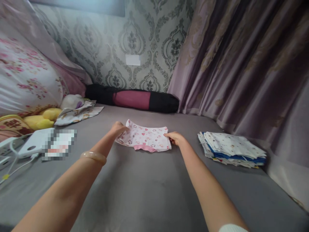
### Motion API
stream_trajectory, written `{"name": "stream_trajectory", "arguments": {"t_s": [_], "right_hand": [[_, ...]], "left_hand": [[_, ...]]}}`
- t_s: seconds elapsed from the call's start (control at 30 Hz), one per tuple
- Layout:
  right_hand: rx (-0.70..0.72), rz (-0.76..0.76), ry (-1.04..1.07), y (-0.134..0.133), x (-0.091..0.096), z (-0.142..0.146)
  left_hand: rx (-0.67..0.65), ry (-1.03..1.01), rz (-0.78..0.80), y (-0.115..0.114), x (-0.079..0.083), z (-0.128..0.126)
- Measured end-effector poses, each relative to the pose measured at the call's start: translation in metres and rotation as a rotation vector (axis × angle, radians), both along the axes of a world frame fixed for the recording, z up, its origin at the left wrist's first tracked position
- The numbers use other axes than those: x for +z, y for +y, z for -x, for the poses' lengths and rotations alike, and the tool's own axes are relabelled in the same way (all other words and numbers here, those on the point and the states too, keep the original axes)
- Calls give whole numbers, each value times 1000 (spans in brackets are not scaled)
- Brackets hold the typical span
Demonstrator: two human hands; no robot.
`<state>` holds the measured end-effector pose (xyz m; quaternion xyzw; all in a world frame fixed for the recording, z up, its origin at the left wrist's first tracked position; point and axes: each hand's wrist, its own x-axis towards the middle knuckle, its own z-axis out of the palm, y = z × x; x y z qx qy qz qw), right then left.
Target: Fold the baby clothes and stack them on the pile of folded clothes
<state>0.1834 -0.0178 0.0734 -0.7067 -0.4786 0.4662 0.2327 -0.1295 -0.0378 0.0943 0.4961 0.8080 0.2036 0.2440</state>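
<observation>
A small white garment with pink and red prints [147, 137] lies spread in front of me, partly folded, a pink ruffled edge showing on its near side. Its exact kind is hard to tell. At its left end my left hand [118, 129] pinches the cloth, fingers closed, some of them hidden. My right hand [175, 138] grips the right edge between thumb and fingers. A pale bangle [93, 157] circles my left wrist. Both hands keep the cloth at or just above the grey bed sheet [142, 183].
To the right sits a stack of folded clothes [233, 146]. A long black and maroon bag [132, 99] lies along the wall. At left are a white box with cables [36, 141], a blurred-out item [59, 145], yellow plush toys [41, 119], a printed cloth [78, 113] and a floral pillow [26, 77].
</observation>
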Motion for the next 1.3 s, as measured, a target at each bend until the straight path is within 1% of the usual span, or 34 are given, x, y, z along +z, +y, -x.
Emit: {"name": "stream_trajectory", "arguments": {"t_s": [0.1, 0.17, 0.23, 0.3, 0.43, 0.57, 0.67, 0.73, 0.87, 0.97, 1.03, 1.1, 1.2, 1.3], "right_hand": [[-20, -36, 15, -5, 9, -7], [-34, -82, 21, -9, 19, -16], [-62, -132, 16, -15, 34, -32], [-99, -184, -5, -22, 52, -52], [-145, -279, -117, -35, 97, -104], [-219, -309, -254, -43, 141, -161], [-308, -300, -364, -47, 166, -201], [-351, -295, -494, -49, 176, -226], [-336, -284, -813, -51, 182, -272], [-289, -235, -1036, -50, 182, -299], [-283, -215, -1164, -48, 181, -313], [-298, -196, -1246, -46, 179, -324], [-325, -159, -1291, -41, 171, -339], [-330, -137, -1294, -39, 155, -353]], "left_hand": [[-32, -62, -75, -3, 21, -10], [-52, -128, -121, -3, 34, -20], [-67, -239, -145, -1, 45, -36], [-68, -336, -138, 2, 54, -56], [-122, -473, -151, 6, 69, -105], [-246, -691, -193, 9, 81, -159], [-326, -763, -218, 7, 89, -204], [-359, -775, -219, 5, 93, -236], [-404, -848, -247, -1, 95, -298], [-370, -924, -252, -3, 88, -338], [-336, -981, -223, -2, 80, -361], [-307, -1029, -182, 0, 69, -381], [-291, -1049, -134, 2, 51, -406], [-295, -1032, -108, 4, 32, -421]]}}
